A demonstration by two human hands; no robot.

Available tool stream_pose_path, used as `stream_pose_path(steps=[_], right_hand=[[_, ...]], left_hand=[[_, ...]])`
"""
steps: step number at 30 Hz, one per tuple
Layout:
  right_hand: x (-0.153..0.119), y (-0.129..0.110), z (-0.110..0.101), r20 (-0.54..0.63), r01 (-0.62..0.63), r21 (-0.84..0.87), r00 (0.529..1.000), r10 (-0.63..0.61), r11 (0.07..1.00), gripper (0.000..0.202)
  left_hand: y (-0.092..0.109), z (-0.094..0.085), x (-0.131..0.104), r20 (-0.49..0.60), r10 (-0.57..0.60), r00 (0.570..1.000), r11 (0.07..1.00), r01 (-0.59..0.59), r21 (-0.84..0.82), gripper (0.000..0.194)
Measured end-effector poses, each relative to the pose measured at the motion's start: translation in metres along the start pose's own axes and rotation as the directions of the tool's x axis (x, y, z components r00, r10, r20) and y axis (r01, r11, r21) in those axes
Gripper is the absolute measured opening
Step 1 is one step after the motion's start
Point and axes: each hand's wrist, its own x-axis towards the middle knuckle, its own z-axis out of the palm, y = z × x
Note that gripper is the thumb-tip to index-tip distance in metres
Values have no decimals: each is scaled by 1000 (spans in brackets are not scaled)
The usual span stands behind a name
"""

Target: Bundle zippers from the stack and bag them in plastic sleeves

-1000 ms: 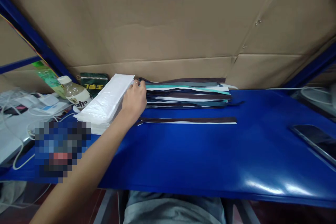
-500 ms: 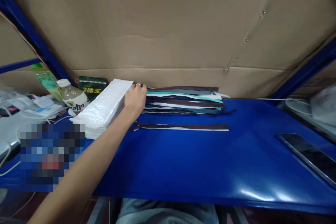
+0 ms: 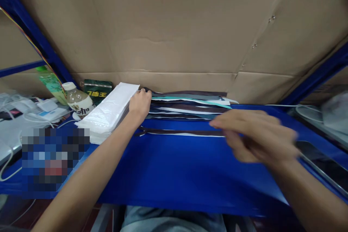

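Note:
A pile of long, thin zippers [image 3: 187,108] in brown, white, teal and dark tones lies against the back wall. My left hand [image 3: 140,106] is closed over the pile's left end, its fingertips hidden behind the knuckles. Just left of this hand, white padded envelopes [image 3: 108,107] are stacked at a slant. Nearer to me, a separate brown-and-white zipper [image 3: 179,132] rests on the blue table [image 3: 174,174]. My right hand [image 3: 258,134], blurred by motion, hovers over the right ends of the zippers with thumb and forefinger apart, nothing visible between them.
At the left stand a drink bottle [image 3: 77,99], a green bottle [image 3: 53,85] and a dark green packet [image 3: 98,90]. White chargers and cables [image 3: 45,105] clutter that side. On the right lies a phone [image 3: 326,165]. A cardboard wall [image 3: 174,25] closes off the back.
My right hand has come into view from the right and now reaches over the zippers' right ends. My left hand stays at the pile's left end.

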Motion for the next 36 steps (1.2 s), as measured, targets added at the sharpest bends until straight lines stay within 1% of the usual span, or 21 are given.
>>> stream_pose_path(steps=[2, 4, 6, 8, 9, 13, 16, 18, 20, 23, 25, 27, 29, 31, 34, 36], right_hand=[[16, 20, 36, -37, 98, 41, 995, -97, 994, 27], [21, 35, 60, 27, 166, 78, 985, -168, 983, 30], [18, 43, 72, 116, 193, 97, 972, -203, 976, 29], [12, 44, 74, 173, 193, 104, 963, -209, 976, 28], [10, 43, 74, 184, 188, 109, 961, -205, 976, 28], [8, 41, 72, 171, 172, 123, 966, -191, 977, 27], [7, 43, 72, 158, 161, 125, 971, -180, 979, 27], [6, 45, 72, 155, 152, 119, 973, -169, 981, 27], [5, 47, 73, 149, 144, 102, 976, -158, 984, 26], [6, 44, 75, 133, 98, 60, 986, -105, 993, 25], [8, 40, 80, 109, 32, 51, 993, -38, 998, 25], [10, 33, 85, 78, -32, 82, 997, 26, 996, 25], [12, 26, 90, 66, -68, 126, 996, 60, 990, 26], [13, 20, 94, 84, -97, 147, 993, 85, 984, 32], [15, 16, 98, 144, -108, 142, 986, 88, 984, 44], [15, 19, 99, 197, -76, 144, 979, 47, 987, 38]], left_hand=[[0, 1, 1, -1, -4, 1000, 1000, 4, 6, 39], [1, 2, 2, 0, -10, 1000, 1000, 10, 11, 42], [1, 3, 3, 7, -11, 1000, 1000, 11, 15, 42], [1, 3, 5, 13, -9, 1000, 1000, 9, 18, 40], [1, 3, 6, 15, -7, 1000, 1000, 7, 20, 39], [2, 0, 8, 18, 3, 1000, 1000, -3, 24, 38], [6, -4, 5, 14, -2, 1000, 1000, 2, 25, 39], [9, -9, -1, -23, -7, 1000, 1000, 7, 19, 39], [12, -15, -11, -85, 14, 996, 1000, -15, -9, 35], [15, -19, -31, -144, 118, 982, 981, -138, -138, 28], [17, -16, -46, -152, 208, 966, 939, -241, -246, 28], [20, -11, -59, -148, 290, 946, 883, -324, -339, 30], [23, -5, -67, -141, 372, 917, 818, -396, -417, 26], [28, -2, -72, -138, 458, 878, 751, -465, -469, 21], [37, -3, -77, -156, 556, 816, 686, -557, -468, 18], [43, -8, -80, -175, 595, 784, 654, -599, -462, 17]])
